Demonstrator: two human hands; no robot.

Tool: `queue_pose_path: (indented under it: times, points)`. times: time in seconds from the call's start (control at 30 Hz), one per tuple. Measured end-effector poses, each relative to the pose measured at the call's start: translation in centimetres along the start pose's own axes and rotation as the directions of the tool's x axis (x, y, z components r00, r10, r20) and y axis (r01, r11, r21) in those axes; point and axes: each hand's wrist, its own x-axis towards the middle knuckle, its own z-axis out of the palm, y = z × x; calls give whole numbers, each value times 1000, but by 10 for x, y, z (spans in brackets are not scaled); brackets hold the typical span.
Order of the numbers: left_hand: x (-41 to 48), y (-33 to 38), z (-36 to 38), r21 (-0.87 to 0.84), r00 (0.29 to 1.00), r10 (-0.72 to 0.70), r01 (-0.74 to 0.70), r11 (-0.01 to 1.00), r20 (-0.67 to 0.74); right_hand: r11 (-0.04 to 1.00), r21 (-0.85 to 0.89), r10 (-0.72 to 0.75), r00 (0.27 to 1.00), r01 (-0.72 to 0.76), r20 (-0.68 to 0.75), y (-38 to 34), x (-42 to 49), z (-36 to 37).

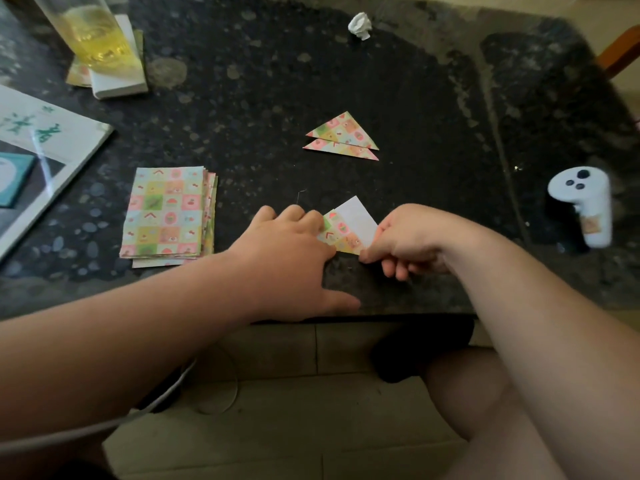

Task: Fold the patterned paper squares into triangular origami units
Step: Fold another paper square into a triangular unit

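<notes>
Half-folded paper square [350, 227] held between both grips on a speckled dark desk [242, 116].
Left grip [294, 251] presses its fingers on the patterned flap; right grip [405, 244] pinches the near corner, plain white underside showing. Stack [169, 213] lies left of the left grip, two flat triangles [343, 136] beyond.

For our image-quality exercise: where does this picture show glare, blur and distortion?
Head view: glare streaks the booklet and the table's far right; the white controller is blurred; the wide lens bends the table's edges; the folded triangles look sharp.
</notes>
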Motion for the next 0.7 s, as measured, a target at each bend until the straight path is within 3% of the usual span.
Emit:
queue_pose_path:
  times: [0.13, 0.2, 0.3, 0.4, 0.53, 0.7]
  points:
    - [8, -4, -2, -35, 1000, 3, -3, 999, 5, 993, -27, 112, 994, -112, 6, 11, -1, -17]
    - [13, -9, -1, -164, 1000, -4, 2, 986, -15, 993, -46, 108, 994, -108, -16, 14, -4, -22]
    - [22, -17, 2, -435, 996, -83, 61, 899, -31, 998, -46, -48, 998, 46, -33, 2, -9, -15]
    - [33, -20, 1, -523, 979, -203, 155, 838, -35, 981, -44, -189, 982, 189, -14, -17, -9, 7]
    - [44, -16, -6, -669, 947, -293, 300, 679, 128, 982, -75, -175, 985, 175, 5, -25, 0, 17]
    - [54, -15, -19, -705, 900, -242, 435, 560, 362, 992, 6, -126, 992, 126, 23, -25, 1, 13]
